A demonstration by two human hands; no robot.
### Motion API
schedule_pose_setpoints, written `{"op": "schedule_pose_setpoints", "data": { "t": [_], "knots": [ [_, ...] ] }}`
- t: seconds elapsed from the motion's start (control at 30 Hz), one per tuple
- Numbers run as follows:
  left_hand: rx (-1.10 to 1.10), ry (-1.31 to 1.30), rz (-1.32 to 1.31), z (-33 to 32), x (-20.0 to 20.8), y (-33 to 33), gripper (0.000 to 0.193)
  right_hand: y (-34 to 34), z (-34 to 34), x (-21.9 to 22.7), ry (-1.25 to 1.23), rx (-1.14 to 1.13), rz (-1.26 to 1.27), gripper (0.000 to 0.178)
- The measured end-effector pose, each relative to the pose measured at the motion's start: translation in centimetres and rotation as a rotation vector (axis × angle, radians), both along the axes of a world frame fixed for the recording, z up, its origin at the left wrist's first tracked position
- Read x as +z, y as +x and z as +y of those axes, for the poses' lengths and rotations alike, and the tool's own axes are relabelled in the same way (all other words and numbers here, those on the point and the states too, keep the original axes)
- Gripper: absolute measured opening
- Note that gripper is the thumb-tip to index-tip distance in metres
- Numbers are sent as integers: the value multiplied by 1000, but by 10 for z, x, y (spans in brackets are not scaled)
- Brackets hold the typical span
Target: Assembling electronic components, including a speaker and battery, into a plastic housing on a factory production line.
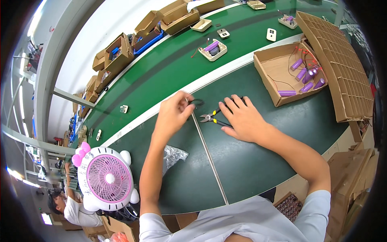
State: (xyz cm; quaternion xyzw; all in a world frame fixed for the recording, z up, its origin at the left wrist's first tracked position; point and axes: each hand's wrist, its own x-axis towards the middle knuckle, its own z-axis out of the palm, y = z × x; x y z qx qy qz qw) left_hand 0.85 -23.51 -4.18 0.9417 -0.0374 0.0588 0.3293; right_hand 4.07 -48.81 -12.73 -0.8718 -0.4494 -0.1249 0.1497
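black-and-yellow-handled metal side cutters (207, 117) lie on the dark green desk (258, 161), long axis roughly sideways, tips pointing left. right hand (244, 121), nearer, spreads loosely over the cutters' handles. left hand (174, 112), left of the cutters, narrows to pinch a thin black looped cord (198, 100), slightly blurred.

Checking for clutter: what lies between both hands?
Head view: dark cord by the left hand, metal strip, and cutting pliers partly under the right hand.
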Motion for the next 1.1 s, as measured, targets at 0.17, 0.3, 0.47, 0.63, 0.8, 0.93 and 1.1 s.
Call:
{"op": "schedule_pose_setpoints", "data": {
  "t": [0.17,0.3,0.47,0.63,0.8,0.93,1.1],
  "knots": [
    [-198,-449,187,-44,9,15,46,-3,1,7,-124,18,72,75],
    [-210,-244,128,0,28,2,42,-3,-7,6,-71,12,88,81],
    [174,461,128,116,-12,-63,42,-9,4,5,-56,-13,82,78],
    [175,200,152,107,-38,-94,43,-6,7,-3,-56,-56,-79,64],
    [139,203,137,106,-42,-88,35,-1,12,7,-32,-50,-112,51],
    [102,63,190,95,-38,-77,33,3,13,11,108,-26,-28,40],
    [93,33,329,86,-32,-69,30,1,5,14,382,19,340,31]
  ]
}}
